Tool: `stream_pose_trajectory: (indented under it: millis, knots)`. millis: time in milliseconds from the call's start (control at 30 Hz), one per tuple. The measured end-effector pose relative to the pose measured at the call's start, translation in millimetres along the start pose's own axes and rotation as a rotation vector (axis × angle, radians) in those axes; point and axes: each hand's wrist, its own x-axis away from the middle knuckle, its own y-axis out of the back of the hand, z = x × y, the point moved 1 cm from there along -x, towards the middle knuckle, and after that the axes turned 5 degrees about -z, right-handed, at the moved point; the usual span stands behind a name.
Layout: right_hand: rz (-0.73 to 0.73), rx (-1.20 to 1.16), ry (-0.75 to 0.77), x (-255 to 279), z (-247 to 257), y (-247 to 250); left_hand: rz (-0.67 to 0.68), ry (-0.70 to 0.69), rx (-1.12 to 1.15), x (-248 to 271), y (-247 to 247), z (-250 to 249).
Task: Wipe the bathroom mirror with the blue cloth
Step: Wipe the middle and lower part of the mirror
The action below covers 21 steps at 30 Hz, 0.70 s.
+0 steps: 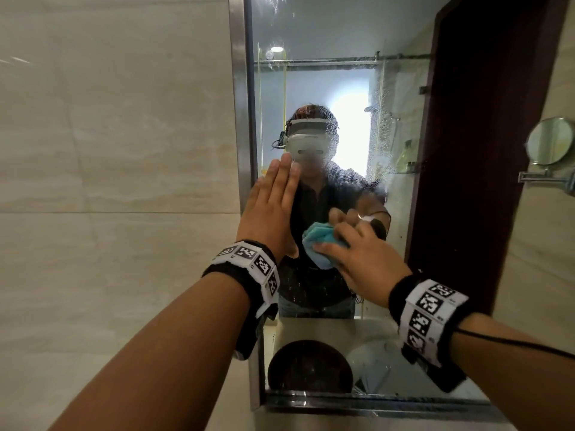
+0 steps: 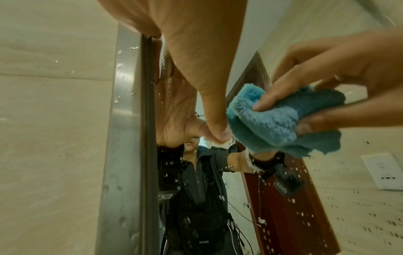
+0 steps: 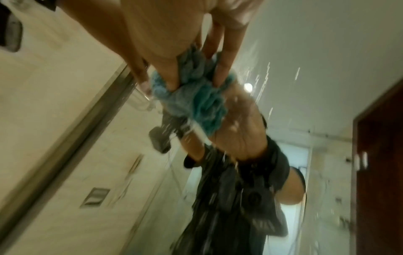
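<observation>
The bathroom mirror hangs in a steel frame, and its glass is speckled with water drops. My left hand lies flat against the glass by the frame's left side, fingers straight and together. To its right, my right hand grips the bunched blue cloth and presses it on the glass at chest height of my reflection. From the left wrist, the blue cloth sits pinched between the thumb and fingers of my right hand. The right wrist view is blurred; the cloth touches its own reflection.
Beige tiled wall runs left of the frame. A round shaving mirror on a metal arm juts out at the right. A dark wooden door shows along the mirror's right side. A dark round object is reflected low down.
</observation>
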Motion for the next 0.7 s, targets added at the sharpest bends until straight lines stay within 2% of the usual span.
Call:
stream_pose_trajectory:
  millis: [67,167,200,267,333,400,467,533,567,600,700]
  knots:
    - [-0.040,0.013,-0.002,-16,-11,15,-0.006,-0.005,0.005,-1,-1,1]
    - [-0.235,-0.009,-0.171,-45,-25,36,-0.009,-0.006,0.015,-1,-2,2]
    - [-0.267,-0.037,-0.187,-45,-24,35,-0.012,-0.005,0.017,-1,-2,2]
    - [-0.231,-0.061,-0.143,-31,-13,20,-0.023,-0.010,0.012,-1,-1,2]
    - [-0.113,-0.073,-0.064,-6,1,4,-0.021,-0.009,0.012,0,-2,2]
    - [-0.069,-0.115,-0.048,-6,-5,9,-0.025,-0.005,0.007,-1,-3,3]
    - [-0.152,-0.176,-0.185,-28,-26,23,-0.025,-0.015,0.005,-2,-4,3]
    - [-0.319,-0.239,-0.379,-45,-42,33,-0.025,-0.016,0.013,-2,-5,3]
    - [-0.346,-0.246,-0.408,-45,-41,31,-0.023,-0.014,0.014,-2,-5,3]
    - [-0.322,-0.217,-0.364,-39,-33,24,-0.020,-0.013,0.014,-1,-4,3]
    - [-0.123,-0.069,-0.087,-4,3,-1,-0.028,-0.014,-0.002,-1,-4,3]
